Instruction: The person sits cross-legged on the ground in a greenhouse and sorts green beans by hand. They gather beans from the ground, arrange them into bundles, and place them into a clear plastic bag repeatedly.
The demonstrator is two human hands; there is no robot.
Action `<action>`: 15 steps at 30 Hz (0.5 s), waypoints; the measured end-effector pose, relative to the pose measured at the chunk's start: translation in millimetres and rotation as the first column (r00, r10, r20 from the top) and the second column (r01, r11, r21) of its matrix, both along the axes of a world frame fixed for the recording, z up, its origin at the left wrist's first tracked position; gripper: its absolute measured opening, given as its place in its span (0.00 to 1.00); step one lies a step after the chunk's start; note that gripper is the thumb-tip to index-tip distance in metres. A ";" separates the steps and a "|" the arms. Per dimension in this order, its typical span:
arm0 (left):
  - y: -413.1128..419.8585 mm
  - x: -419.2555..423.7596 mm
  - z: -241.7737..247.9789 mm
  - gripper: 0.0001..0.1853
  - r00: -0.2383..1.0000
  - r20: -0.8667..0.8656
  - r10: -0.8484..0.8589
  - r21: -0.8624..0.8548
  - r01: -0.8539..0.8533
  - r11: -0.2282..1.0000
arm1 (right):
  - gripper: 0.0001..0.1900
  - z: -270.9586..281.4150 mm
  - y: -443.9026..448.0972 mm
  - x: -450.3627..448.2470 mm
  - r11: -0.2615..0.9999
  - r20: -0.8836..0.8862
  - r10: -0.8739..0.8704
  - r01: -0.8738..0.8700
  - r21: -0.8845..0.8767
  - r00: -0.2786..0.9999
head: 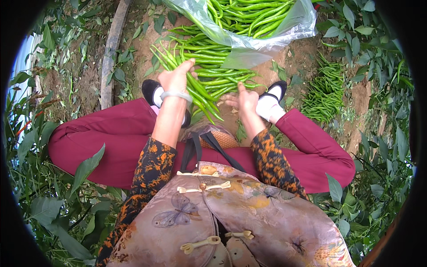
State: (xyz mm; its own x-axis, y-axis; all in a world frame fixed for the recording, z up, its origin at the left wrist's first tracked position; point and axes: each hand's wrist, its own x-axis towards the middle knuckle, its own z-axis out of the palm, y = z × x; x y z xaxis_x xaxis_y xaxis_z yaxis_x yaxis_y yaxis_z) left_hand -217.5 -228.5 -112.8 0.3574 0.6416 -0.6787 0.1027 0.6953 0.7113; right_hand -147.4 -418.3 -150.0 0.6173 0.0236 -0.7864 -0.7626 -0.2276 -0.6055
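Observation:
Long green chili peppers [203, 96] are bunched in my left hand [176, 76], which wears a pale bracelet at the wrist. Beyond and beside that hand, more green peppers [210, 55] lie in a layered pile on the soil, partly under the edge of a clear plastic bag [247, 50]. The bag lies open at the top of the view with many peppers [253, 15] inside. My right hand [245, 98] is at the near right end of the pile, its fingers apart, close to the pepper tips; whether it touches them is unclear.
A separate heap of smaller green peppers [323, 90] lies on the ground at the right. A grey curved strip [111, 53] runs along the soil at the left. Leafy plants [377, 190] border both sides. My bent legs and feet flank the pile, and a woven seat or basket [220, 138] shows between my legs.

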 end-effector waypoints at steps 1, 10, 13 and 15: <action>4.0 0.7 2.4 0.10 0.999 0.052 -0.007 0.034 0.005 0.999 | 0.22 -13.7 -2.2 8.4 0.974 -0.070 -0.225 0.226 0.003 0.972; 12.7 1.1 19.8 0.07 0.995 0.008 0.095 -0.070 -0.094 0.993 | 0.16 -14.8 -24.4 47.8 0.898 0.693 0.373 -0.052 -0.437 0.617; 19.5 -0.2 24.6 0.07 0.999 0.003 0.045 0.019 -0.045 0.999 | 0.19 22.2 -23.1 60.7 0.805 0.724 0.506 0.044 -0.592 0.469; 22.3 -1.5 28.6 0.08 0.999 0.004 0.054 -0.007 -0.054 0.999 | 0.21 40.8 -26.0 67.3 0.952 0.706 0.131 0.110 -0.285 0.696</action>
State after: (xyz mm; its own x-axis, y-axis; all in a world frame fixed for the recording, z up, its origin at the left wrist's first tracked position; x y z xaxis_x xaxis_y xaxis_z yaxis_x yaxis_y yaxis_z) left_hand -219.1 -206.2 -84.3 0.3256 0.6554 -0.6815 0.0616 0.7045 0.7070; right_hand -80.1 -444.3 -109.2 0.9902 -0.1137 -0.0806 -0.1260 -0.4835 -0.8662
